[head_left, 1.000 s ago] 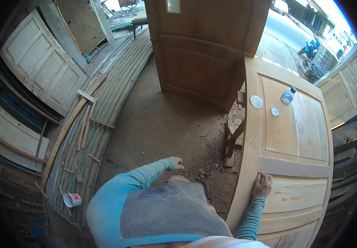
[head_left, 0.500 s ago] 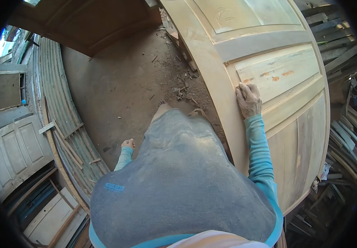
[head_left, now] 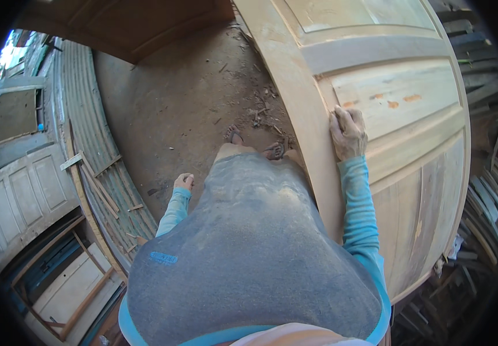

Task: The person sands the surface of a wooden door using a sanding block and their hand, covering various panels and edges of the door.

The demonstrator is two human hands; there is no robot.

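Note:
A pale wooden panel door [head_left: 390,147] lies along my right side, with recessed panels and raised mouldings. My right hand [head_left: 349,131] rests on it, its fingers bent and pressed together at the corner of a panel, against the moulding. Whatever those fingers may pinch is hidden. A few orange-brown patches [head_left: 393,104] mark the panel just beyond the fingertips. Away from the door, my left hand [head_left: 184,181] hangs low at my left side over the dirt floor. Its fingers are curled in, and nothing shows in them.
A dark brown door [head_left: 134,26] stands ahead. Wood scraps [head_left: 263,109] litter the floor [head_left: 162,109] by my feet. Corrugated sheeting [head_left: 82,109], a whitish panel door [head_left: 30,187] and timber strips line the left. Stacked boards [head_left: 485,196] fill the far right.
My right hand has shifted slightly up along the panel moulding. My left hand has risen a little, and its curl looks looser. The view has tilted, showing my feet more fully.

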